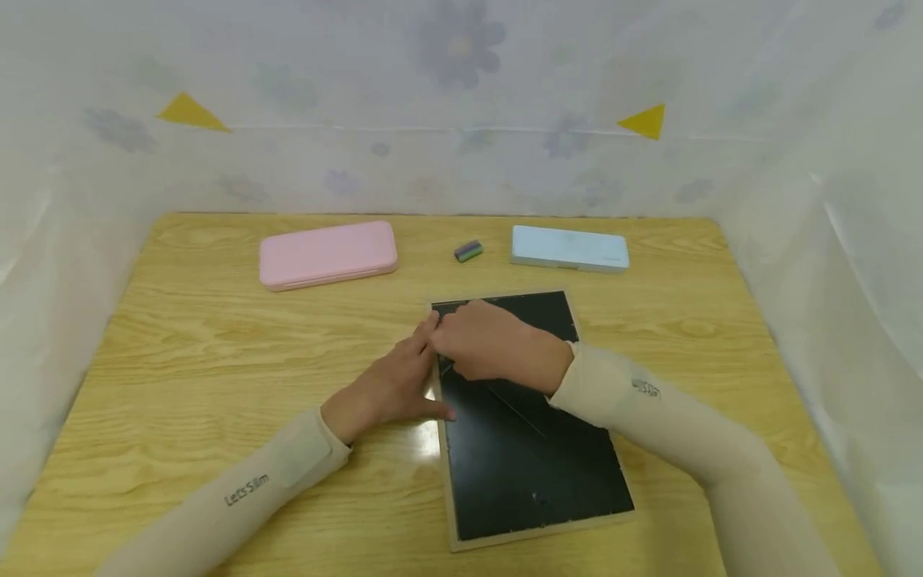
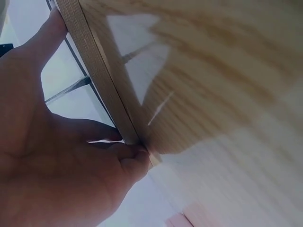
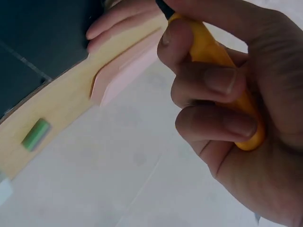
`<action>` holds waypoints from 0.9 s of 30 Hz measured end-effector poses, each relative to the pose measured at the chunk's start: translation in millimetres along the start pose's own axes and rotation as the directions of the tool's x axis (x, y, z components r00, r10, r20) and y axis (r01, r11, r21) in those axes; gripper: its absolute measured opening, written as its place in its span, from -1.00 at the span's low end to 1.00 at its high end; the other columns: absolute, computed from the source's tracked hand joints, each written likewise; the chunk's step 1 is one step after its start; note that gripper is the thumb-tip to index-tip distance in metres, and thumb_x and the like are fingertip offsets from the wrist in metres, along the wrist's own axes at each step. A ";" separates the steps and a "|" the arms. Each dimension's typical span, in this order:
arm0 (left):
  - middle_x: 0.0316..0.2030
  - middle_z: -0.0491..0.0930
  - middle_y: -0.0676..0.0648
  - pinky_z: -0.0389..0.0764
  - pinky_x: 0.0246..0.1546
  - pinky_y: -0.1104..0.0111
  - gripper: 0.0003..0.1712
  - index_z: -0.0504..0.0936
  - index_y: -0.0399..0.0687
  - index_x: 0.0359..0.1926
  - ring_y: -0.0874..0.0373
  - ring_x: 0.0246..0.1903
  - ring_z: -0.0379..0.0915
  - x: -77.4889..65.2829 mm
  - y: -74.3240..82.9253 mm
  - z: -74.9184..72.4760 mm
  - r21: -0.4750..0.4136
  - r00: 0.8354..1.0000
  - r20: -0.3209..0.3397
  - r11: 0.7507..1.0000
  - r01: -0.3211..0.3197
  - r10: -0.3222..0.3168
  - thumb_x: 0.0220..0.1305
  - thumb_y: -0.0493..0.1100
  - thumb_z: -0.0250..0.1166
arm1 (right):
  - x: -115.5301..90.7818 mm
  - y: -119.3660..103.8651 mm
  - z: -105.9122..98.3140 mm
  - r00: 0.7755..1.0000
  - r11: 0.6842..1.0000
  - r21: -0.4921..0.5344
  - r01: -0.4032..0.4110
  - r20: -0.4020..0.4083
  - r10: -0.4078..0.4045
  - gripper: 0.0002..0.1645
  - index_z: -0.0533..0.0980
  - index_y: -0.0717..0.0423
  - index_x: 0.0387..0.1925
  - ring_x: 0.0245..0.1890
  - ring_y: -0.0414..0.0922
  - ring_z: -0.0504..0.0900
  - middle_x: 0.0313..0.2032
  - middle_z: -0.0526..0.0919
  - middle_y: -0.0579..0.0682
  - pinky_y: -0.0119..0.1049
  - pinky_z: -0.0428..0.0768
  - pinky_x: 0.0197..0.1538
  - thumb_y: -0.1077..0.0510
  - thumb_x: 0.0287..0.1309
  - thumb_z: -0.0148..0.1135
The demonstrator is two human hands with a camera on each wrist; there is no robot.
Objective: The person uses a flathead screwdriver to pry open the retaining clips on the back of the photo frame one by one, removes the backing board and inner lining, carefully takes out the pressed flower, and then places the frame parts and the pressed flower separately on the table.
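A picture frame with a black back and a pale wooden border lies back up on the table. My left hand is at its left border, fingers extended along the edge near the upper corner and thumb spread over the black back. In the left wrist view, the fingertips touch the wooden edge. My right hand is over the upper left part of the back, close to the left fingers. It grips a yellow-handled tool with a dark front end; the tip is out of frame in the right wrist view and hidden under the hand from above.
Behind the picture frame, a pink case lies at the left and a pale blue case at the right. Between them is a small green and purple block. A white flowered sheet hangs along the table's back edge.
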State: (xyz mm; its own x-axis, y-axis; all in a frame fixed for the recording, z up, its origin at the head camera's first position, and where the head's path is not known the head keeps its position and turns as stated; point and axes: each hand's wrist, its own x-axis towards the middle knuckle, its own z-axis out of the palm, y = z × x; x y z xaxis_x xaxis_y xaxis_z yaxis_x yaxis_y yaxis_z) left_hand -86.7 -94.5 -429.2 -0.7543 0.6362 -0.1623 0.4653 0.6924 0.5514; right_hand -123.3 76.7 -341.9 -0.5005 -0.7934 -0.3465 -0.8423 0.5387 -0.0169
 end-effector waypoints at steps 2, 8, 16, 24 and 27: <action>0.56 -0.37 -0.30 0.14 0.41 -0.03 0.49 -0.27 -0.27 0.57 -0.19 0.53 -0.26 0.0 0.4 0.4 0.047 1.000 0.018 0.999 -0.004 0.003 0.00 0.32 0.50 | -9.8 8.7 1.0 0.998 0.996 0.062 -0.058 0.006 0.058 -0.63 0.60 0.04 0.11 -0.58 -0.21 0.49 -0.49 0.63 -0.10 -0.28 0.52 -0.41 0.11 0.28 0.34; 0.57 -0.30 -0.27 0.06 0.44 -0.05 0.46 -0.13 -0.33 0.55 -0.14 0.54 -0.26 1.3 -2.2 -1.1 0.220 0.999 0.028 0.975 -0.021 0.015 0.01 0.53 0.33 | -41.1 36.3 12.6 0.974 0.945 0.278 -0.174 -0.094 0.208 -0.73 0.55 0.00 -0.19 -0.55 -0.24 0.51 -0.48 0.57 -0.18 -0.26 0.53 -0.40 -0.06 0.24 0.38; 0.50 0.08 -0.30 0.04 0.44 -0.08 0.45 0.19 -0.28 0.50 -0.21 0.49 -0.02 2.3 -17.8 -28.9 0.417 0.990 0.084 0.899 -0.135 0.110 -0.25 0.51 0.50 | -72.2 57.0 45.9 0.919 0.883 0.428 -0.192 -0.238 0.315 -0.70 0.55 0.07 -0.20 -0.60 -0.26 0.44 -0.52 0.54 -0.18 -0.27 0.49 -0.42 0.00 0.19 0.43; 0.50 0.12 -0.22 0.30 0.33 0.01 0.19 0.48 -0.19 0.22 -0.11 0.46 0.11 21.6 -36.5 -51.4 0.438 0.962 0.076 0.858 -0.268 0.262 -0.33 0.48 0.55 | -84.0 66.4 55.3 0.911 0.836 0.503 -0.219 -0.200 0.359 -0.72 0.54 0.08 -0.18 -0.64 -0.23 0.39 -0.56 0.51 -0.18 -0.26 0.43 -0.45 0.02 0.22 0.40; 0.52 0.09 -0.22 0.28 0.35 0.02 0.18 0.49 -0.19 0.20 -0.14 0.47 0.08 25.9 -38.5 -51.4 0.408 0.958 0.097 0.867 -0.285 0.269 -0.31 0.52 0.51 | -86.0 69.0 58.6 0.908 0.827 0.516 -0.226 -0.195 0.370 -0.72 0.54 0.08 -0.17 -0.64 -0.22 0.39 -0.57 0.50 -0.17 -0.25 0.43 -0.45 0.02 0.23 0.40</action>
State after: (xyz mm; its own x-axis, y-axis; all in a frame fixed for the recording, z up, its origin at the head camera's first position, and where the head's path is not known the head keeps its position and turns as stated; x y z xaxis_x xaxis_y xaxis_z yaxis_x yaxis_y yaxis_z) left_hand -148.0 -122.2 -412.6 -0.5526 0.8290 -0.0861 0.8076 0.5581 0.1907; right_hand -126.6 198.6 -368.2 -0.8052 -0.5768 -0.1377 -0.4802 0.7705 -0.4193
